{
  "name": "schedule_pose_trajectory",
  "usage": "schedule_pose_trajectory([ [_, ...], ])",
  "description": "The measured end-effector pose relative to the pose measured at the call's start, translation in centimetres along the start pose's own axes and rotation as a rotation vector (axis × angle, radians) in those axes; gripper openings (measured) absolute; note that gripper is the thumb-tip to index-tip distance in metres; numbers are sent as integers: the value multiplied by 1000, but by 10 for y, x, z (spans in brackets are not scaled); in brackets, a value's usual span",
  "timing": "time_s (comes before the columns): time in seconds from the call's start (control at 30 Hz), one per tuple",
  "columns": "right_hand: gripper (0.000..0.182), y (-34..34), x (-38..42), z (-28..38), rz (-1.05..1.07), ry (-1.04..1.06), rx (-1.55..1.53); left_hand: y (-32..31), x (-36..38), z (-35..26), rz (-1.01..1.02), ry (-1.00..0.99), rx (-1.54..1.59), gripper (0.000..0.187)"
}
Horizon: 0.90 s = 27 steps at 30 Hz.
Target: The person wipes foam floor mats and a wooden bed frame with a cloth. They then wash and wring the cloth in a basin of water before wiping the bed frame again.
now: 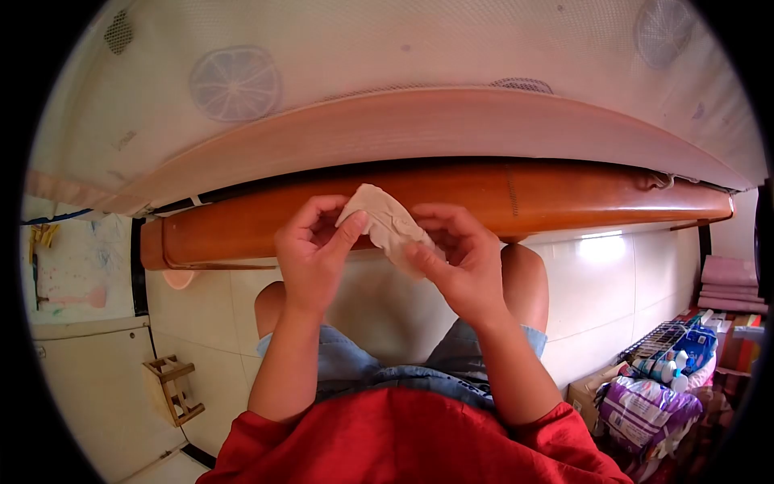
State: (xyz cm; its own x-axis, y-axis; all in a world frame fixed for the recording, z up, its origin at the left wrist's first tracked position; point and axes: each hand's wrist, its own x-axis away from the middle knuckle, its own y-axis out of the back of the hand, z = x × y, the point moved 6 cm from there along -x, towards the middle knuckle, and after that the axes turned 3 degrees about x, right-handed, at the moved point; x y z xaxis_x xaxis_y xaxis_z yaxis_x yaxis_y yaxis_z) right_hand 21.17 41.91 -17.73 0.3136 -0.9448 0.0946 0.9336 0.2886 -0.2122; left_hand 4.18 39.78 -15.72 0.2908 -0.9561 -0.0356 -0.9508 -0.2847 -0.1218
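Observation:
A small crumpled piece of pale beige cloth (385, 223) is stretched between my two hands, in front of the wooden bed edge. My left hand (316, 242) pinches its upper left end between thumb and fingers. At the lower right end, my right hand (458, 256) holds it with the thumb on top and the fingers curled behind. The fingertips behind the cloth are partly hidden.
A polished wooden bed rail (403, 189) runs across the view, with patterned netting (451, 48) above. A small wooden stool (173, 389) stands at the lower left. Purple packages (649, 411), bottles (659, 369) and a cardboard box (587, 393) lie at the lower right.

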Motion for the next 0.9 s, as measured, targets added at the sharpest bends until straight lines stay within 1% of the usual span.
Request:
schedule_pose_trajectory([
  [0.03, 31, 4, 0, -2, -75, 24, 72, -3, 0, 4, 1, 2, 1, 19],
  [0.07, 31, 2, 0, -5, -76, 23, 73, -2, 0, 6, -58, -51, -131, 19],
  [0.1, 30, 3, 1, 0, -136, 142, 232, 0, -1, 7, -118, -105, -264, 19],
  [0.13, 29, 1, 3, 6, -195, 261, 392, 0, -3, 10, -119, -105, -263, 19],
  [0.17, 29, -1, 2, 3, -193, 261, 393, -4, -6, 3, -103, -252, -522, 20],
  [0.2, 29, -6, 3, 8, -217, 371, 598, -10, -6, -3, -86, -400, -782, 21],
  [0.23, 30, -11, 6, 13, -240, 482, 803, -10, -7, -3, -89, -399, -781, 21],
  [0.27, 30, -12, 5, 14, -238, 482, 805, -10, -7, -6, -117, -428, -789, 22],
  [0.33, 36, -21, 7, 20, -204, 598, 1066, -9, -9, -5, -147, -454, -794, 24],
  [0.37, 36, -23, 4, 15, -202, 598, 1068, -8, -10, -3, -163, -475, -780, 23],
  [0.43, 41, -36, 0, 5, -104, 762, 1050, -5, -13, -1, -181, -496, -763, 22],
  [0.47, 43, -40, 0, 2, -56, 782, 1072, -4, -17, 3, -155, -430, -701, 19],
  [0.5, 43, -43, -1, 4, -56, 784, 1075, -2, -20, 7, -130, -365, -638, 16],
  [0.53, 44, -49, -1, 3, -26, 740, 1089, 0, -21, 8, -131, -365, -636, 16],
  [0.6, 50, -52, -3, -3, 13, 684, 1145, 7, -22, 10, -129, -390, -429, 17],
  [0.63, 50, -53, -3, -4, 13, 682, 1147, 10, -22, 12, -129, -389, -427, 17],
  [0.7, 50, -54, -3, -1, -31, 655, 1251, 15, -14, 9, -149, -498, -386, 21],
  [0.73, 50, -53, -3, 1, -30, 650, 1253, 15, -12, 8, -176, -503, -395, 26],
  [0.77, 49, -49, -5, 3, -57, 608, 1264, 15, -12, 9, -175, -500, -393, 26],
  [0.83, 49, -41, -9, 7, -82, 566, 1274, 9, -9, 4, -120, -650, -491, 27],
  [0.87, 48, -31, -12, 10, -122, 538, 1296, 8, -9, 4, -121, -650, -491, 27],
  [0.9, 48, -23, -14, 13, -163, 509, 1317, 10, -10, 6, -161, -604, -425, 26],
])
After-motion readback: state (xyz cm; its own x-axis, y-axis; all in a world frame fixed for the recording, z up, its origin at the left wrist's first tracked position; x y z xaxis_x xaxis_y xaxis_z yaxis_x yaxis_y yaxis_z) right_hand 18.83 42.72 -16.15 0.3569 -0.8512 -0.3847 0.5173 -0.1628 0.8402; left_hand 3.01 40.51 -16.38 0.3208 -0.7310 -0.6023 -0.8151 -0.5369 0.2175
